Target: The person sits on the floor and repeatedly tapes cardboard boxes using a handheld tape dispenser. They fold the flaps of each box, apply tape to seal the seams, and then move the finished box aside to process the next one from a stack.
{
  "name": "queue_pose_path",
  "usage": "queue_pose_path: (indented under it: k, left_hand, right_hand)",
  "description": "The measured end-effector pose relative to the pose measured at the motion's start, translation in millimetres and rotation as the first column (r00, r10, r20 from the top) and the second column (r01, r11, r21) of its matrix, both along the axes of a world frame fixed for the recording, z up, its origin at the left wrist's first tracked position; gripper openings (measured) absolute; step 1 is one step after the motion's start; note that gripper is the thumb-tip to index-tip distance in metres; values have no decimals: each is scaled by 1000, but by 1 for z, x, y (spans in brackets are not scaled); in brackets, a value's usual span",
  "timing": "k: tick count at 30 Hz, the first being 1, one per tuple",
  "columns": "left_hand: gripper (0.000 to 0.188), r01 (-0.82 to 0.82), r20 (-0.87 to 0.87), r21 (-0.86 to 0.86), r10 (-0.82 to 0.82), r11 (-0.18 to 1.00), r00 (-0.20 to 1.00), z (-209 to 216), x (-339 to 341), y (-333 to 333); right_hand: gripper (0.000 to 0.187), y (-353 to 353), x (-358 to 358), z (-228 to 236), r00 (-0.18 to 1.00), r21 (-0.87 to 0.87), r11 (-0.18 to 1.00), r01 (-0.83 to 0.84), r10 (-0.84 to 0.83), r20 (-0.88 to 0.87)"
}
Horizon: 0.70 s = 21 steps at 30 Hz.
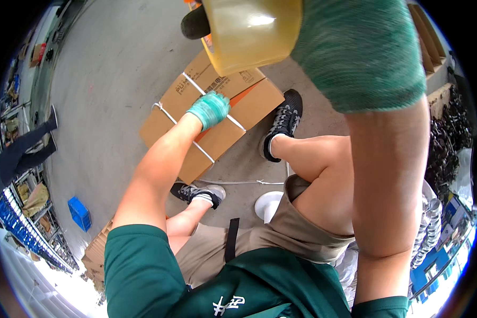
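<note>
A brown cardboard box (254, 105) sits between my shoes, tied round with white straps (165, 112). Orange shows in the gap between its top flaps. My left hand (211, 110), in a green glove, is closed on the strap across the middle of the box top. Raised close in front of me, my gloved right hand (355, 50) grips a glossy, yellowish roll (254, 37) that looks like packing tape, with bits of orange beside it. A dark-coated fingertip shows at its left; the other fingers are hidden behind the roll or cut off by the upper edge.
My shoes (285, 119) stand close beside the box. A loose white strap (238, 183) lies on the grey floor, near a white round base (268, 205). Left are a blue crate (79, 214) and another person's legs (29, 151). Dark parts (450, 127) are heaped at right.
</note>
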<state>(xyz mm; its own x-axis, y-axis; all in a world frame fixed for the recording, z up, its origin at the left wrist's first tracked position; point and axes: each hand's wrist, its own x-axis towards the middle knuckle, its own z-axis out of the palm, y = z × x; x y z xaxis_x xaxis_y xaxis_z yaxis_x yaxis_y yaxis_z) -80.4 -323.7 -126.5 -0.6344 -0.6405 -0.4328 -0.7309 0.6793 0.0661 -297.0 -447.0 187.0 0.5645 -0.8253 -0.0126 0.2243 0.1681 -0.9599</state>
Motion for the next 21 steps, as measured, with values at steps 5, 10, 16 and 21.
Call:
queue_pose_path:
  k: [5,10,16,21]
  left_hand:
    - [10,-18,1,-106,18,994,1000,1,8,10]
    - [11,-75,-149,-66,65,995,987,-2,28,-1]
    - [9,-137,-214,-105,113,985,970,-13,33,5]
    - [8,-53,-84,-65,47,997,995,-4,28,2]
  right_hand:
    - [47,0,3,-2,999,1,999,-34,34,8]
    - [47,0,7,2,999,3,999,-34,34,14]
    - [46,-3,17,-3,999,-2,999,-43,43,16]
    - [45,-5,19,-4,999,2,1000,-30,30,18]
